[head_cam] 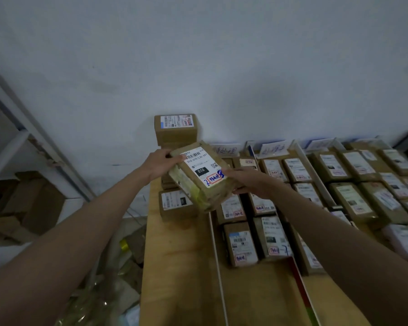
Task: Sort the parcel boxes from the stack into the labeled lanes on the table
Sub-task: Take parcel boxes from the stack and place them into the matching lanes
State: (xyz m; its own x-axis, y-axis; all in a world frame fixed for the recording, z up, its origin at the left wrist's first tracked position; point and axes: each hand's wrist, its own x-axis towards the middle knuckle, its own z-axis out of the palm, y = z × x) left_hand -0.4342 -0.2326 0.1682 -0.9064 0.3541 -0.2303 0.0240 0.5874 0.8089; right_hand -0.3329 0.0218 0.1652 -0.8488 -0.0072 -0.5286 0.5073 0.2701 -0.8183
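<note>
A brown parcel box (pixel 199 177) with a white label reading 010 is held tilted in the air above the table's left part. My left hand (pixel 159 163) grips its far left corner. My right hand (pixel 247 182) grips its right edge, fingers curled under it. Behind it rises the stack of parcel boxes (pixel 174 129) against the wall. One more box (pixel 176 204) lies on the table below the held one. To the right, lanes split by white dividers (pixel 218 262) hold rows of sorted boxes (pixel 272 236). Handwritten lane labels (pixel 275 149) stand at the wall.
The wooden table (pixel 177 278) reaches toward me. A red-edged strip (pixel 303 295) lies across the near lanes. On the floor at the left are cardboard boxes (pixel 26 205) and plastic wrapping (pixel 99 300). A white shelf frame (pixel 21 128) stands at the far left.
</note>
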